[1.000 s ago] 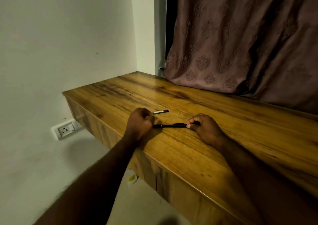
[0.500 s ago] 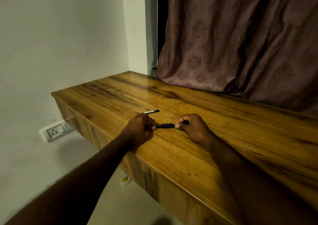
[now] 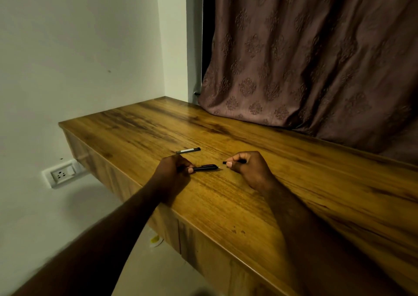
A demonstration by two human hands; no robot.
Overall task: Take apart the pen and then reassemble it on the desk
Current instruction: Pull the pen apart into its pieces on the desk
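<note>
Near front edge of wooden table (image 3: 294, 182), my left grip (image 3: 172, 171) pinches slim black plastic pen barrel (image 3: 207, 167); right grip (image 3: 248, 171) pinches small black end piece (image 3: 226, 162), just apart. Beyond lies slim black-and-white part (image 3: 188, 150). I judge parts light, stiff, slick, prone to roll; hold barrel mid-length.

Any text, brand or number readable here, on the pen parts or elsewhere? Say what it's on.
None can be read.
Loose pen part on the desk: pale band, any print too small.
Barrel in the left hand, end piece in the right hand: no legible marks.
Socket: no legible label.
</note>
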